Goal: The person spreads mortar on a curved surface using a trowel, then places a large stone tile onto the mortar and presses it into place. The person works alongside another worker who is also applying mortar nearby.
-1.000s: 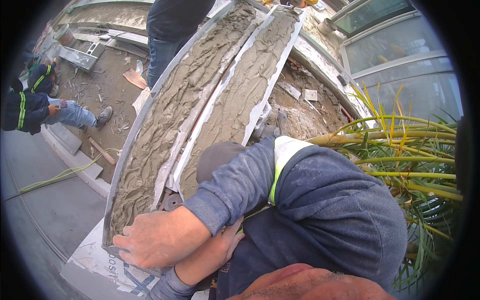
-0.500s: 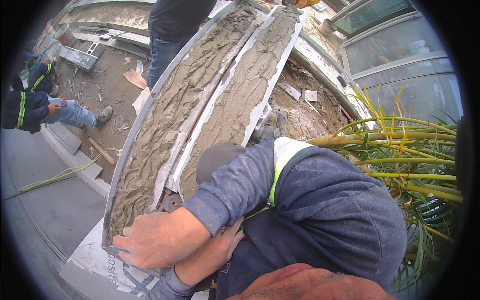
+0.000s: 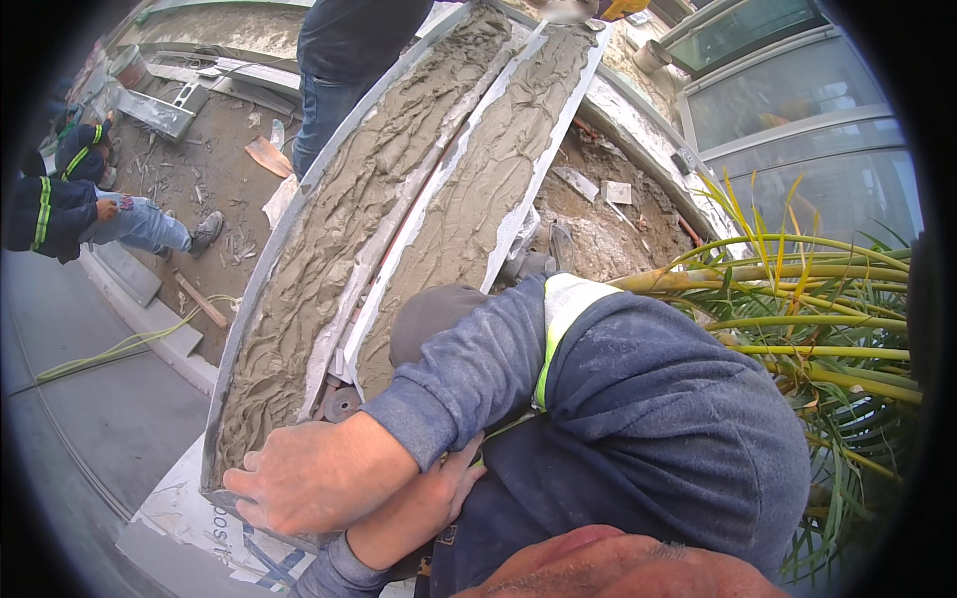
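Observation:
My right hand (image 3: 309, 480) hangs over the near end of a long slab (image 3: 329, 299) coated with wet grey mortar. Its fingers are loosely bent, a little apart, with nothing seen in them. Crossed beneath my right wrist is my left hand (image 3: 424, 510), its fingers stretched along my dark trouser leg and partly hidden by the right sleeve. Beside the first slab lies a second mortar-covered slab (image 3: 478, 189), its near end hidden behind my knee and arm. A small round grey disc (image 3: 342, 402) sits in the gap between the slabs, close to my right hand.
A person in dark trousers (image 3: 344, 70) stands by the slabs' far left side. Other workers, one in a reflective-striped jacket (image 3: 45, 214), are at the left. Long-stemmed plants (image 3: 797, 289) crowd my right; glass panels (image 3: 797, 90) stand behind. Rubble (image 3: 618, 189) and a yellow-green cord (image 3: 120, 347) lie about.
A blurred pale object has come into view over the far end of the second slab, and an orange patch beside it has shifted right. My hands stay in place.

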`<state>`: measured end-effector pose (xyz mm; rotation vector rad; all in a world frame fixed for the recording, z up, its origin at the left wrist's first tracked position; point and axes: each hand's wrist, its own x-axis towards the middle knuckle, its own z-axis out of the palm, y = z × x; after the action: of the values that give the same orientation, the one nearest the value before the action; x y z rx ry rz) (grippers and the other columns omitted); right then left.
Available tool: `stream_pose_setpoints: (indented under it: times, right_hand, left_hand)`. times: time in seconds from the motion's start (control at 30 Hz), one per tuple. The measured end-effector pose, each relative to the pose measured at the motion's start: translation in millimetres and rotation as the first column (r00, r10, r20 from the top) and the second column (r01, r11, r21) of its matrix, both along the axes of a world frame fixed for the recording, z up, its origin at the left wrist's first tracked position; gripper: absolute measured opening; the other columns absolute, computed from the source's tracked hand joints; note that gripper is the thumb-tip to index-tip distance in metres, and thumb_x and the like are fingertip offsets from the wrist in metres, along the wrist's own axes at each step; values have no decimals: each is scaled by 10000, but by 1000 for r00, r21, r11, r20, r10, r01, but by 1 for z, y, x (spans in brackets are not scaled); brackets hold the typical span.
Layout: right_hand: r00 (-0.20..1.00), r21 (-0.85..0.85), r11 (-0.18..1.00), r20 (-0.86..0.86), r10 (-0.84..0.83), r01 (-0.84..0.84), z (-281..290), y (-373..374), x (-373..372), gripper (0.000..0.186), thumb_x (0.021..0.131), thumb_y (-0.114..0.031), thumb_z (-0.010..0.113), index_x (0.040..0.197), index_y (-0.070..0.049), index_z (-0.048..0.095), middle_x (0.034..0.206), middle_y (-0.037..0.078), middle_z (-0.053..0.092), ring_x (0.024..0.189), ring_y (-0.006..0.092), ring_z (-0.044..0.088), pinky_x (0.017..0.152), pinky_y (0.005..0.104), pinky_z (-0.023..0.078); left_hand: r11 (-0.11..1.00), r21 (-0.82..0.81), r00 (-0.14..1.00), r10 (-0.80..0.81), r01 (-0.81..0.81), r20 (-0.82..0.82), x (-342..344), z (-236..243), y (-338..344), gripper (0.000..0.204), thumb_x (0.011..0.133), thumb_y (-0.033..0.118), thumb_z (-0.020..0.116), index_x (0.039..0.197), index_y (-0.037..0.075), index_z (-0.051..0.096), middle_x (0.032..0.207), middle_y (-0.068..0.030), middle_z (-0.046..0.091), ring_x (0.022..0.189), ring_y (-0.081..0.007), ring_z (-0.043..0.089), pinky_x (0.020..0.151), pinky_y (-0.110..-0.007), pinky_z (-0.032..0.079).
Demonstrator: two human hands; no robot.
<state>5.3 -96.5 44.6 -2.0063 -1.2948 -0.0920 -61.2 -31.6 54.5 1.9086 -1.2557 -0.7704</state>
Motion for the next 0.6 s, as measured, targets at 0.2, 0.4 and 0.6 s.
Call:
stream_pose_setpoints:
  times: [0.2,0.4,0.6]
  right_hand:
    - [1000,-21,1000,9,7,-7,3,-2,-1,383,790,-199,708,1058,68,651,986,164,570,802,266,683,548,392,580]
    - [1000,-24,1000,12,5,-5,4,-2,-1,401,794,-198,710,1082,75,648,992,162,570,811,265,684,549,395,581]
    - [1000,-29,999,15,13,-12,5,-3,-1,405,807,-193,706,1100,79,648,999,163,571,811,266,684,553,394,580]
  left_hand:
    - [1000,4,1000,9,-9,-4,0,2,0,489,915,171,741,1372,58,610,1114,-258,645,1071,-445,632,941,-466,507]
    - [1000,-6,1000,11,-11,4,-1,2,0,486,914,174,744,1367,57,613,1116,-258,649,1068,-443,634,938,-467,509]
    - [1000,5,1000,5,-5,-6,-1,2,1,475,924,176,735,1367,54,613,1118,-250,651,1048,-436,642,920,-469,514]
